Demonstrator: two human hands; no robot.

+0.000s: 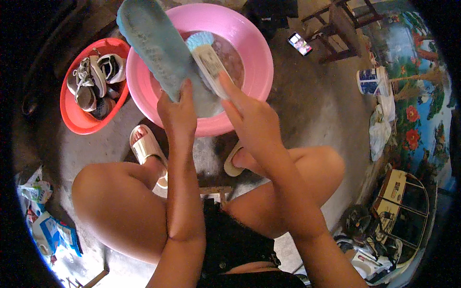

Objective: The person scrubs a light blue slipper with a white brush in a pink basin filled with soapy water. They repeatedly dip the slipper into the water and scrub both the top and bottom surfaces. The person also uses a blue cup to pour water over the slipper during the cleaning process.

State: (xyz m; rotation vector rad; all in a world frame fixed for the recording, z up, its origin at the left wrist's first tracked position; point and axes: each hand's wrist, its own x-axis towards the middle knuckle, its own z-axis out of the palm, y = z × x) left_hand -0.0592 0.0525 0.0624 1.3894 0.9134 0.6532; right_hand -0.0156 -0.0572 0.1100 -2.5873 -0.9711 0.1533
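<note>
My left hand (178, 114) grips one end of a long blue-grey shoe sole or slipper (153, 45), its broad wet face turned up towards me. A scrubbing brush (209, 64) with pale blue bristles and a whitish handle is held in my right hand (254, 117). The bristles are close beside the sole; whether they touch it I cannot tell. Both things are above a large pink plastic basin (258, 54), which contains cloudy, sudsy water (230, 59).
Left of the basin, a red-orange tub (83, 126) holds several shoes (94, 77). A lit phone (299, 44) lies on the floor near a wooden stool (336, 36). A bucket (372, 82) and plastic bag (380, 133) are at right; packages (54, 230) lie lower left.
</note>
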